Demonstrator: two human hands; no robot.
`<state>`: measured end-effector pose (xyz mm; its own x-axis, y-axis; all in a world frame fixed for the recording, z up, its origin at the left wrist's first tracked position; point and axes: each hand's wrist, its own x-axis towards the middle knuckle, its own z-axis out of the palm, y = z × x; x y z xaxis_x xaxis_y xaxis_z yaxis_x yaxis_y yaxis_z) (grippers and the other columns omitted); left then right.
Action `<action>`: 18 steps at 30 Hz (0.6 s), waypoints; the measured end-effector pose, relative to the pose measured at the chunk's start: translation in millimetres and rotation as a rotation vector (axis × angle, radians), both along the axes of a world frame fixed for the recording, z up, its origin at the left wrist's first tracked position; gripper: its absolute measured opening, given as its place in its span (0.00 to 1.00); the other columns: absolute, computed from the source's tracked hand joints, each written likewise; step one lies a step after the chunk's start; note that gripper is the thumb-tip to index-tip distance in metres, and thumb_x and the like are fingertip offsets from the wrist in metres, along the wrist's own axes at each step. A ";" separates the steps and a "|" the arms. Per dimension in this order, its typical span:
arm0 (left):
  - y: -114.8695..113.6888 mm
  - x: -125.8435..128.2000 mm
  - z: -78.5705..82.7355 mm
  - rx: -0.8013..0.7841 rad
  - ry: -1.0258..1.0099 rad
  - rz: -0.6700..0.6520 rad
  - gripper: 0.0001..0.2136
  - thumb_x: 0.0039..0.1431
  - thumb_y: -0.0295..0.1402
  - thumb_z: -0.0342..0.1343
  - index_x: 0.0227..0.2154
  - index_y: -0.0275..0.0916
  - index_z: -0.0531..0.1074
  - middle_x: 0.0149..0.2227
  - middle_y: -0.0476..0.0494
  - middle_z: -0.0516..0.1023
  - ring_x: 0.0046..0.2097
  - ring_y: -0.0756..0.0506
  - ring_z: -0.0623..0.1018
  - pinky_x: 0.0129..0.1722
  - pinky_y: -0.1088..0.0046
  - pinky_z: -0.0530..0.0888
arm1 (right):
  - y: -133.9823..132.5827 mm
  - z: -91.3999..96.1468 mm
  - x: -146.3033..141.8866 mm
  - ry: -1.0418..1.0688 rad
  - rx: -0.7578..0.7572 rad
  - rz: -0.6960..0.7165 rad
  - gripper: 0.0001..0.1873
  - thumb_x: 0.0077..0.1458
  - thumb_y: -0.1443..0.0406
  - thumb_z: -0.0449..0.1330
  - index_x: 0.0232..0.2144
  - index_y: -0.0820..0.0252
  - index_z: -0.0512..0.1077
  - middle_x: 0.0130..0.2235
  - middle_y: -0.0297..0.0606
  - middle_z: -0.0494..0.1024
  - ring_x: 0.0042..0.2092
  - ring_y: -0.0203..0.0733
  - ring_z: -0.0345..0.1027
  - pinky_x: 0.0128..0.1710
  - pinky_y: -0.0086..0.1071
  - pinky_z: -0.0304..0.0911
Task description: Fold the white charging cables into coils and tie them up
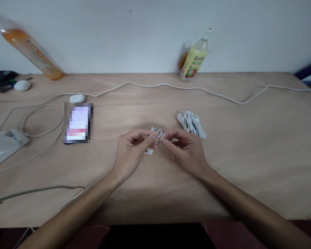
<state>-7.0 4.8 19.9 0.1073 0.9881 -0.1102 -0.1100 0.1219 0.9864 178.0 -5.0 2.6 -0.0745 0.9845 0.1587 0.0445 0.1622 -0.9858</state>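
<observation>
A small coiled bundle of white cable (149, 151) is pinched between the thumb and fingers of my left hand (131, 148), above the middle of the table. My right hand (188, 150) meets it from the other side, thumb and forefinger closed on a thin pale strand at the bundle. Fingers cover part of this strand, so whether it is a tie or the cable itself is unclear. Just beyond my right hand lies a larger pile of bundled white cables (191, 122). A tiny pale strip (163, 102) rests farther back on the wood.
A phone (79, 122) lies at left beside a white earbud-like case (77, 99). A long white cord (181, 87) crosses the table (248, 138). By the wall stand an orange drink bottle (31, 53), a yellow-labelled bottle (195, 60) and a jar (183, 58). A power strip (5, 147) sits far left.
</observation>
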 end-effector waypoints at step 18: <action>0.8 -0.7 -1.9 0.002 -0.070 -0.135 0.08 0.66 0.39 0.70 0.34 0.40 0.84 0.30 0.48 0.86 0.32 0.49 0.83 0.38 0.72 0.80 | 2.2 1.9 -1.1 0.240 -0.191 0.026 0.17 0.58 0.51 0.76 0.34 0.55 0.80 0.33 0.34 0.77 0.29 0.35 0.66 0.18 0.25 0.64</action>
<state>-7.7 5.6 18.0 0.2463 0.9645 -0.0956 -0.1614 0.1381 0.9772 176.9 -2.8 4.6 -0.0827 0.9965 -0.0130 -0.1947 -0.0289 -0.9804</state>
